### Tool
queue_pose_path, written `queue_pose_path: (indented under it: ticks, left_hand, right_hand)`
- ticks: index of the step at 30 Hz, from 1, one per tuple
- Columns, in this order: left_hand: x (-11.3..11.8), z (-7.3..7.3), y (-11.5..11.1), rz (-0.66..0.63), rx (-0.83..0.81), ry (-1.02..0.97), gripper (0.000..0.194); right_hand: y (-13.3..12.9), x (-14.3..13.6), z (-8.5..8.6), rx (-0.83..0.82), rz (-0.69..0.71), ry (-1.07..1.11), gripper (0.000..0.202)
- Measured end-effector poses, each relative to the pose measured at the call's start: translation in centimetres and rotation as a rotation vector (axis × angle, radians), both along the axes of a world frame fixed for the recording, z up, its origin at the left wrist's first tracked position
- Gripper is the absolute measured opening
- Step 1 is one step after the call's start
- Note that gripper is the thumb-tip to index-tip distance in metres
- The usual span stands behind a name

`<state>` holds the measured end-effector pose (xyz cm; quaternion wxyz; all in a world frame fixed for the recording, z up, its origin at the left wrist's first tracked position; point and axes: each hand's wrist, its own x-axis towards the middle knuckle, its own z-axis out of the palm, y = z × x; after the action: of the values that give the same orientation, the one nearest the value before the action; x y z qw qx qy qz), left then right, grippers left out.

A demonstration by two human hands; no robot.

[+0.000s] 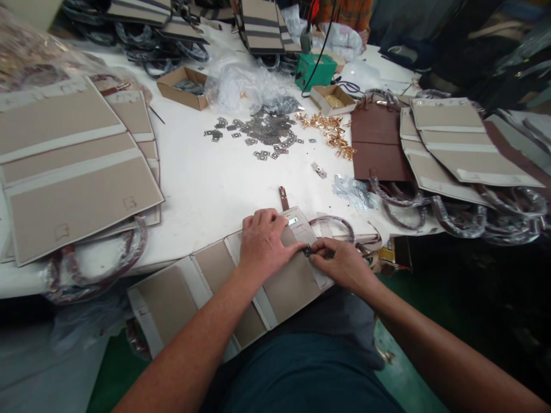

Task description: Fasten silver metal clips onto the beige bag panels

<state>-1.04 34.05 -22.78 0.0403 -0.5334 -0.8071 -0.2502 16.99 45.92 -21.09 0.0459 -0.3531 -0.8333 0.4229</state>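
Note:
A beige bag panel [288, 287] with white strips lies slanted across the table's front edge and the lap. My left hand [267, 240] rests on its upper part, fingers spread over the top edge, thumb reaching toward a small dark metal plate [307, 250]. The fingers of my right hand [338, 261] are pinched on that plate from the right. Near my left fingertips a shiny metal piece [293, 221] sits on the panel. A brown strap with a gold fitting [283, 197] sticks out above, and a plastic-wrapped handle [336, 221] curves out behind my right hand.
On the white table [206, 189] lie scattered metal plates [269, 129] and gold fittings [336, 135]. Beige panels [64, 166] are stacked left, others [465, 137] right. Farther back are a cardboard box [184, 86], a green device [315, 71] and a person's patterned garment [348, 14].

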Motion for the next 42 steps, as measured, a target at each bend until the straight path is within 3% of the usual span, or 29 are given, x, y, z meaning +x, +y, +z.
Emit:
queue_pose_path:
  ticks: [6, 15, 19, 25, 29, 36, 42]
  left_hand:
    - [-0.1, -0.1, 0.1, 0.005, 0.008, -0.012, 0.061]
    - [-0.3, -0.2, 0.2, 0.003, 0.017, -0.012, 0.060]
    - [-0.3, -0.2, 0.2, 0.005, 0.024, 0.006, 0.060]
    - [-0.2, -0.1, 0.2, 0.007, 0.018, 0.005, 0.056]
    - [-0.2, -0.1, 0.3, 0.010, 0.002, 0.010, 0.057]
    - [-0.2, -0.1, 0.4, 0.011, -0.014, -0.007, 0.057]
    - [-0.2, -0.3, 0.4, 0.009, -0.012, -0.032, 0.057]
  right_hand:
    - [0.1, 0.2, -0.6, -0.059, -0.002, 0.046, 0.012]
    - [1.1, 0.6, -1.1, -0.003, 0.108, 0.094, 0.019]
    - [1.0, 0.7, -1.7, 0.118, 0.137, 0.134, 0.014]
    - [-0.4, 1.4, -2.4, 0.447, 0.136, 0.153, 0.014]
    - [-0.8, 1.4, -2.6, 0.540, 0.155, 0.121, 0.016]
    - [-0.6, 0.9, -2.9, 0.558, 0.116, 0.109, 0.011]
    - [-0.2, 0.7, -3.0, 0.456, 0.134, 0.093, 0.010]
